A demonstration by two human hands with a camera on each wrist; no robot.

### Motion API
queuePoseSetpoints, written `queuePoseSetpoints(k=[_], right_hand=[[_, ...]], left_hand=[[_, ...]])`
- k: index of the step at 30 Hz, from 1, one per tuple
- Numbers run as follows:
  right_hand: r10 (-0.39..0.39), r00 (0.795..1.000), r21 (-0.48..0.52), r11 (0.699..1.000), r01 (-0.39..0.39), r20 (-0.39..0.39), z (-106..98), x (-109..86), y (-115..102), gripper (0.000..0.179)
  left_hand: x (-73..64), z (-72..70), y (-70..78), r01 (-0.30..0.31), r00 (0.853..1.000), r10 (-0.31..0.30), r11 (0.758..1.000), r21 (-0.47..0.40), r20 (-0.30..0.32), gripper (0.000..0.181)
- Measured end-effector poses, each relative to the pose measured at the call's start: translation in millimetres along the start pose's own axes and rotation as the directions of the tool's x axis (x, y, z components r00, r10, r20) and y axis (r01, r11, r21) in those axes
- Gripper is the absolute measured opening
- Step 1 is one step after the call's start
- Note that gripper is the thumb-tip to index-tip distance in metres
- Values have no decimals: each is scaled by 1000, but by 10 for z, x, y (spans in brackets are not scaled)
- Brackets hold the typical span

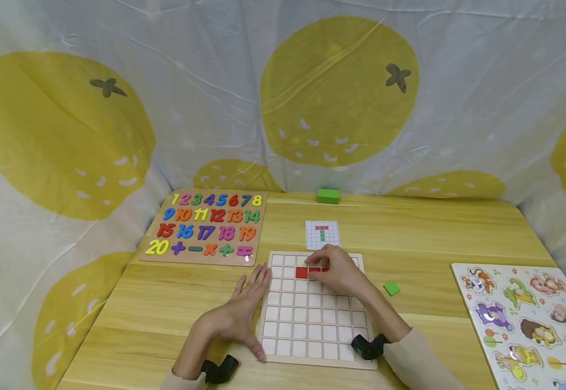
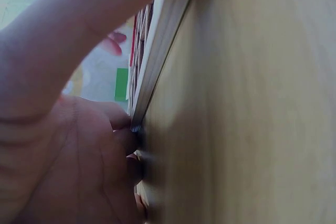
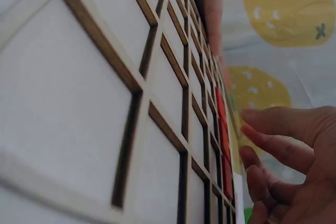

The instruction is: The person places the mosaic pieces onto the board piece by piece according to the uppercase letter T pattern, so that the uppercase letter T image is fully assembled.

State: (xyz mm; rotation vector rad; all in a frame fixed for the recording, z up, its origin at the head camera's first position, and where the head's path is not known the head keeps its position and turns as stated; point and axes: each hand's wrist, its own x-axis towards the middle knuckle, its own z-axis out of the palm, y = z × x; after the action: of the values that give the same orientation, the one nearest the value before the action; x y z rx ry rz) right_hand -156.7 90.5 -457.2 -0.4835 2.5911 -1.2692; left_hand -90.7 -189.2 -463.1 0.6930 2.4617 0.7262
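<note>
A white wooden grid board (image 1: pixel 300 330) lies on the table, with a row of red square tiles (image 1: pixel 301 272) in its second row from the far side. My left hand (image 1: pixel 234 319) rests along the board's left edge, fingers straight and thumb spread toward the near corner. Over the red tiles is my right hand (image 1: pixel 336 271), partly hiding them. In the right wrist view its loosely bent fingers (image 3: pixel 278 116) are beside the red tiles, with nothing visible between them. Beyond the board, a small pattern card (image 1: pixel 322 235) shows a red and green T.
A loose green tile (image 1: pixel 392 287) lies right of the board. At the back stands a green block (image 1: pixel 328 196). A number puzzle board (image 1: pixel 205 225) is at the left, an animal puzzle board (image 1: pixel 532 325) at the right. Lemon-print cloth (image 1: pixel 214 108) surrounds the table.
</note>
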Motion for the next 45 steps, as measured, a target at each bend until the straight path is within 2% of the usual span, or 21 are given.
queuePoseSetpoints(k=[4,11,16,18,24,32,38,45], right_hand=[[40,999,31,999,-39,-26,-242,-158,149,22],[1,999,65,998,1,-37,-771,-507,560,30],[30,1000,91,995,-28,-11,-972,-711,829,32],[35,999,121,992,-38,27,-1006,-768,903,34],[-16,990,201,980,-12,137,-1044,-840,1040,42],[-30,987,177,984,1,160,-1153,-894,1118,48],[-89,979,207,977,50,186,-1160,-890,1154,43],[-81,982,181,982,50,169,-1142,-882,1173,41]], left_hand=[[7,3,1,-5,1000,5,1000,3,1,163],[9,-7,14,2,1000,-2,1000,3,0,163],[8,-4,1,-6,1000,6,1000,2,2,163],[2,-1,-10,-8,1000,8,1000,2,3,163],[-40,2,-36,-1,1000,1,1000,1,0,164],[-20,12,-21,-20,1000,20,1000,0,-9,165],[-19,12,-17,-16,1000,16,1000,-6,-7,164],[-9,9,-8,-21,1000,21,1000,-9,-7,164]])
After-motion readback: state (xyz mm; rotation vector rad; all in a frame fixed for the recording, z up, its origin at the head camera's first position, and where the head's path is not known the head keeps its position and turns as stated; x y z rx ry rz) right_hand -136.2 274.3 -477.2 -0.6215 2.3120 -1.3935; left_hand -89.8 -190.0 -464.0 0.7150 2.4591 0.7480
